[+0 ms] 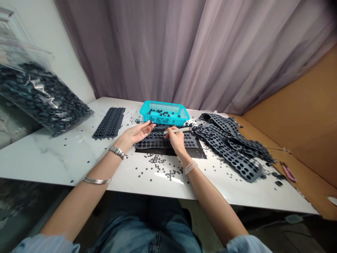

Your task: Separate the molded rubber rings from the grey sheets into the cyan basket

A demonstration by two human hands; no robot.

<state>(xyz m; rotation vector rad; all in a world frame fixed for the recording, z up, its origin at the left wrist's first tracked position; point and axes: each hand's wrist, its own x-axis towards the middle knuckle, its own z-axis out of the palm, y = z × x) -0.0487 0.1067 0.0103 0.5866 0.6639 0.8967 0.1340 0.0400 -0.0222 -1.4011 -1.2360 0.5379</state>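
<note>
My left hand (138, 132) is turned palm up over the left end of a black rubber sheet (150, 143) with rows of round holes. Its thumb and forefinger pinch a small black rubber piece (151, 122); the other fingers curl loosely. My right hand (174, 137) grips a slim white pen-like stick (184, 129) above the same sheet, and its tip is hard to make out. Under the sheet lies a flat black mat (198, 153). Just beyond both hands stands a turquoise plastic basket (164, 120) with several small black pieces inside.
Small black discs (156, 159) are scattered over the white table (110, 172). Another studded black sheet (110, 122) lies left. Punched sheets (229, 147) are heaped right, near a pink-handled cutter (288, 172). A clear bag of black pieces (44, 96) stands at far left.
</note>
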